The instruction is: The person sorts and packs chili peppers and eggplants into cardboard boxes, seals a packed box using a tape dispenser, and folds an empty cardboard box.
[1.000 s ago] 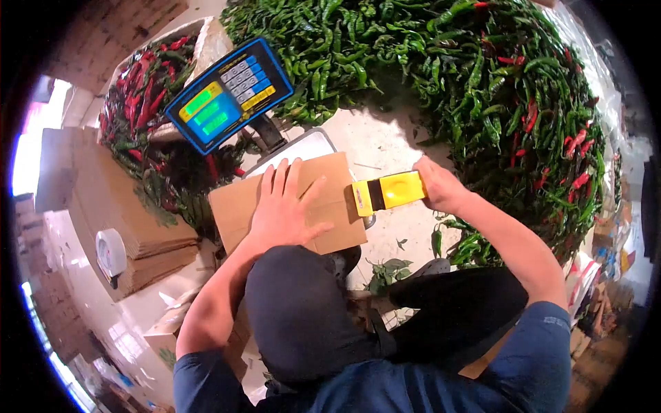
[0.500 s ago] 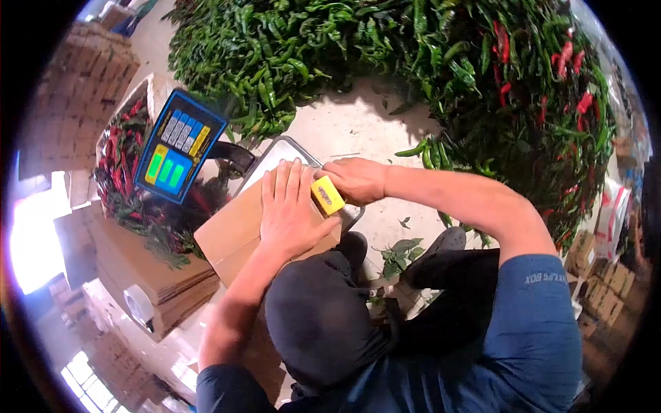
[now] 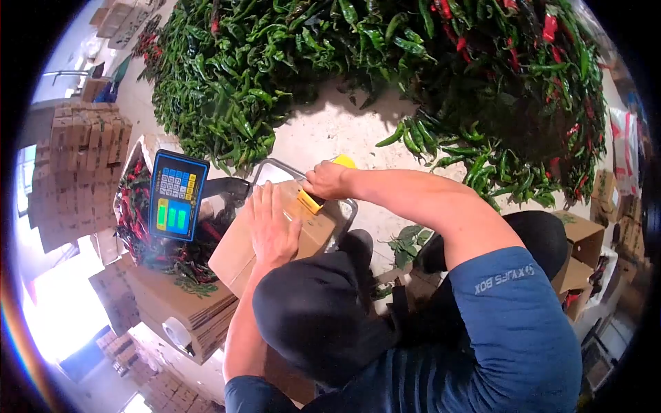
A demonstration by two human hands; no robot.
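1. On my feed I see a dark navy shirt [image 3: 413, 375], short-sleeved and creased across the back.
2. I read pale lettering, ending in "BOX", beside a small round mark on the right sleeve [image 3: 506, 292]; the left sleeve [image 3: 258, 394] matches in navy.
3. A smooth, rounded black head covering [image 3: 310, 313].
4. Black trousers [image 3: 537, 237].
5. Left hand [image 3: 270, 230] and right hand [image 3: 326, 180], both bare.

The box [image 3: 323, 230] lies on the scale platform [image 3: 279, 173]. Left of the box is the scale display [image 3: 173, 196], and behind the display is the basket [image 3: 127, 206]. The pepper heap [image 3: 227, 89] curves on the floor [image 3: 330, 131], beyond the platform and to its right.
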